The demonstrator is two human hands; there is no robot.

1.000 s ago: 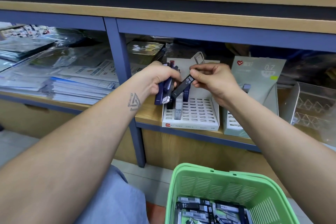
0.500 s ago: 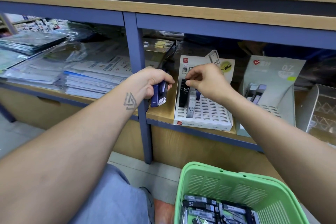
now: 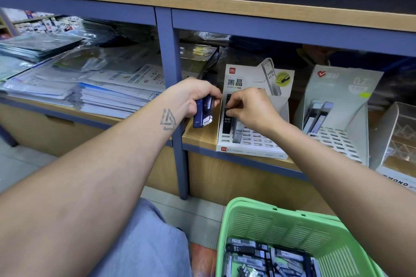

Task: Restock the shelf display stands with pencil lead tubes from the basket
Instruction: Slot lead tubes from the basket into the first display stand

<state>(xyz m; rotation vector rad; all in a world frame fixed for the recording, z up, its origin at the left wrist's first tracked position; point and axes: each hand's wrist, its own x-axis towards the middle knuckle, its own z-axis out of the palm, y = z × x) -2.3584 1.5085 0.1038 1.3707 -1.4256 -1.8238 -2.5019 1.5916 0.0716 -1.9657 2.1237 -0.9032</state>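
My left hand (image 3: 193, 94) grips a small bunch of blue lead tubes (image 3: 202, 112) just left of the white display stand (image 3: 254, 148) on the wooden shelf. My right hand (image 3: 252, 110) pinches the top of a black HB 0.5 lead tube (image 3: 226, 122) standing upright in the stand's leftmost slot row. A grey HB 0.5 tube (image 3: 238, 134) stands beside it. A green basket (image 3: 281, 227) with several lead tubes sits low in the foreground.
A grey-green 0.7 display stand (image 3: 337, 141) with a few tubes stands to the right, then a clear acrylic holder (image 3: 396, 141). Stacks of paper and plastic sleeves (image 3: 90, 87) fill the left shelf bay. A blue upright post (image 3: 173, 96) divides the bays.
My right hand carried the black tube from mid-air down into the white stand's left slot. My left hand with the blue tubes shifted slightly left. The camera view moved rightward.
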